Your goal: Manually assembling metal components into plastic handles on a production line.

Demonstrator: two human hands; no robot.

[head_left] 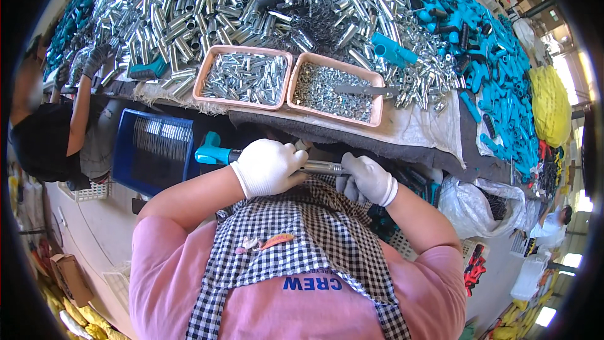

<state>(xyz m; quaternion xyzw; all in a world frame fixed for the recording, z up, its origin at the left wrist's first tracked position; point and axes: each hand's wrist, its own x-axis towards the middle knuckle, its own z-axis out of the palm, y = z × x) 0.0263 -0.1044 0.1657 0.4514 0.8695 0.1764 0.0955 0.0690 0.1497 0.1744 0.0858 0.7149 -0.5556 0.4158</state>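
Because the hand tool (319,167) lies crosswise in the middle of my remote view, I can make out both grips on it. Its teal T-shaped end (212,151) points toward nine o'clock, its metal tube (328,168) toward three. I have the white-gloved left hand (267,167) clasped round the body just beside the teal part; the right hand (369,179), its glove smudged grey, grasps the tube's other end between thumb and fingers. Both are between the bench (434,129) and the checked apron (277,220).

At eleven I see a pink tray (239,103) of slim metal pins; just beside it, at one, a second tray (379,108) holds small metal parts, with a flat strip (365,90) across its rim. Teal housings (487,75) pile up at two. A blue bin (124,145) stands at nine, nearer than a co-worker (47,141).
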